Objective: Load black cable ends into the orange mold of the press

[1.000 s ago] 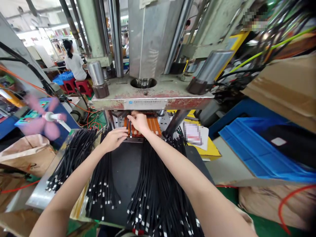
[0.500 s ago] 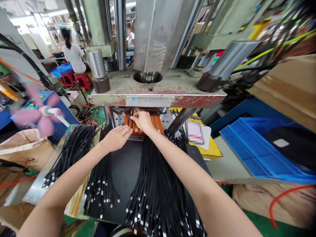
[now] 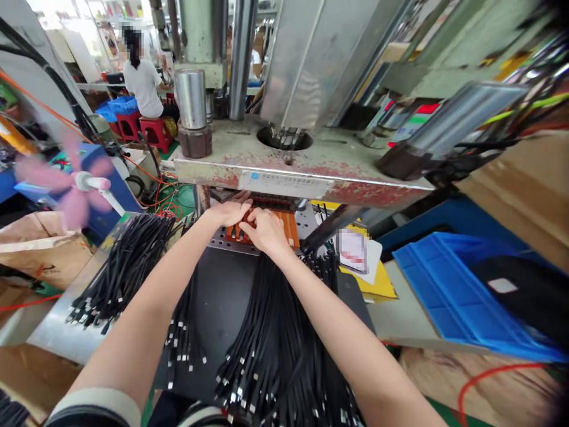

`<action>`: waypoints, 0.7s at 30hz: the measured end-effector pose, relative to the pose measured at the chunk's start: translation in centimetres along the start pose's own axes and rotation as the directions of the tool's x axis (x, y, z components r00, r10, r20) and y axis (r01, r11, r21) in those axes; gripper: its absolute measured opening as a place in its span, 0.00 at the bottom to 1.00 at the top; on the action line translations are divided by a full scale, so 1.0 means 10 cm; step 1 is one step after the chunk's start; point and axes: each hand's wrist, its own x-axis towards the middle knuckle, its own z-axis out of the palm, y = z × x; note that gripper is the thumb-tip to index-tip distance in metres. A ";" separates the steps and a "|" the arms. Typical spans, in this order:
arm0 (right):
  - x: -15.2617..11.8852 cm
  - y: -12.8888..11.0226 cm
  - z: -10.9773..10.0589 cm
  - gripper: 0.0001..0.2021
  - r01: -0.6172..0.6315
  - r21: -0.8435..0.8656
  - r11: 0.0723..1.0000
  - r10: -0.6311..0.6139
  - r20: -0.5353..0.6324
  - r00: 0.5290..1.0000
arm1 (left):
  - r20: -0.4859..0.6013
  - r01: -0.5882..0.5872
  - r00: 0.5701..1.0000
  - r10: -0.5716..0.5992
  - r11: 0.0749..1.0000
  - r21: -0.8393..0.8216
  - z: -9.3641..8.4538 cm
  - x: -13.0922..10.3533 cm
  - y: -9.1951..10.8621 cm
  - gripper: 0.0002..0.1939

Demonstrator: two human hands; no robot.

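Orange fixture (image 3: 288, 228) sits centre frame, under the press plate (image 3: 311, 172), on a perforated metal base. It's a slotted mould block, grooves running front to back, with black cable ends laid in the left grooves. My read: this is the loading step, seating cable ends into the slots.

Left hand (image 3: 231, 212) is flat on the fixture's upper left edge, fingers stretched out, pressing down rather than clamped on anything. Right hand (image 3: 265, 230) lies on the fixture's middle, fingers curled down onto a cable end; can't tell whether it pinches the cable or just pushes it in. Both hands touching, side by side.

Next move, as I judge it: needs each end fully seated in its groove and both hands clear of the plate gap. Pinch risk there.

Cables: flat black leads with small silver tips. Main bundle (image 3: 275, 344) fans from the fixture toward the lower centre, under the right forearm, over a black mat (image 3: 222, 296). Second pile (image 3: 120, 270) on the counter (image 3: 53, 338), left of centre.

Further out: pink fan (image 3: 73, 184) at left, blue bin (image 3: 462, 284) at right, a person seated (image 3: 143, 86) upper left.
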 end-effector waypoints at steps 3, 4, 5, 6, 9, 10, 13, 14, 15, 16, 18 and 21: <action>0.01 -0.02 -0.02 0.10 -0.042 -0.026 0.999 0.043 0.012 0.999 | -0.036 0.057 0.998 -0.060 0.994 -0.088 -0.01 0.17 0.03 0.27; 0.01 -0.03 -0.04 0.10 -0.044 -0.027 0.999 0.044 -0.002 0.999 | -0.053 0.066 0.996 -0.071 0.993 -0.097 0.01 0.15 0.04 0.27; -0.03 -0.03 -0.07 0.09 -0.022 -0.019 1.000 0.022 -0.020 1.000 | -0.082 0.065 0.994 -0.074 0.993 -0.103 0.03 0.07 0.05 0.27; -0.11 -0.02 -0.10 0.08 0.023 -0.005 1.000 -0.023 -0.037 0.999 | -0.132 0.055 0.989 -0.070 0.992 -0.112 0.07 -0.05 0.06 0.28; -0.59 0.11 -0.18 0.10 0.182 -0.003 0.983 -0.182 -0.004 0.983 | -0.318 0.000 0.948 -0.026 0.997 -0.081 0.26 -0.64 0.01 0.26; -0.78 0.18 -0.20 0.14 0.187 -0.066 0.980 -0.182 0.065 0.981 | -0.339 0.027 0.940 -0.037 0.999 -0.034 0.32 -0.86 -0.02 0.25; -1.21 0.41 -0.17 0.19 0.078 -0.390 0.918 0.031 0.267 0.963 | -0.277 0.349 0.912 -0.302 0.927 0.137 0.47 -1.39 -0.16 0.21; -1.27 0.47 -0.14 0.19 0.056 -0.452 0.890 0.095 0.306 0.947 | -0.251 0.450 0.880 -0.404 0.877 0.169 0.49 -1.49 -0.22 0.20; -1.29 0.52 -0.11 0.19 0.045 -0.473 0.880 0.135 0.339 0.931 | -0.226 0.516 0.850 -0.475 0.837 0.182 0.49 -1.54 -0.27 0.19; -1.29 0.56 -0.08 0.18 0.038 -0.459 0.887 0.152 0.369 0.917 | -0.202 0.548 0.833 -0.515 0.817 0.179 0.49 -1.56 -0.33 0.17; -1.24 0.64 -0.04 0.16 0.006 -0.382 0.924 0.163 0.408 0.898 | -0.162 0.556 0.830 -0.534 0.817 0.154 0.47 -1.55 -0.40 0.14; -1.19 0.77 -0.01 0.15 -0.090 -0.313 0.945 0.212 0.381 0.900 | -0.149 0.570 0.819 -0.554 0.814 0.112 0.45 -1.49 -0.42 0.17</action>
